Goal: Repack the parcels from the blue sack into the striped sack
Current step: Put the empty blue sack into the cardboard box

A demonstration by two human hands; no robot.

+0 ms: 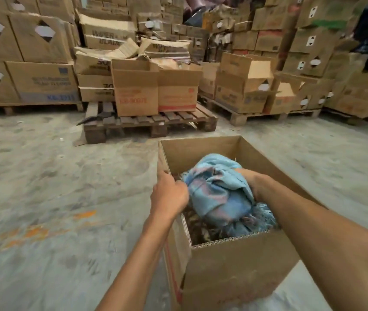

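Note:
A crumpled blue sack [219, 194] with faint pink patches and a frayed edge sits inside an open cardboard box [234, 265] on the floor. My left hand [169, 196] grips the sack's left side at the box's left wall. My right hand [249, 179] holds the sack's right side, its fingers hidden in the folds. No striped sack and no parcels are visible. Dark, unclear contents lie under the sack at the bottom of the box.
Grey concrete floor [55, 187] with orange marks lies to the left. A wooden pallet [149, 123] with two cartons [156, 90] stands behind the box. Stacks of cartons on pallets line the whole back, left [26, 57] and right [302, 63].

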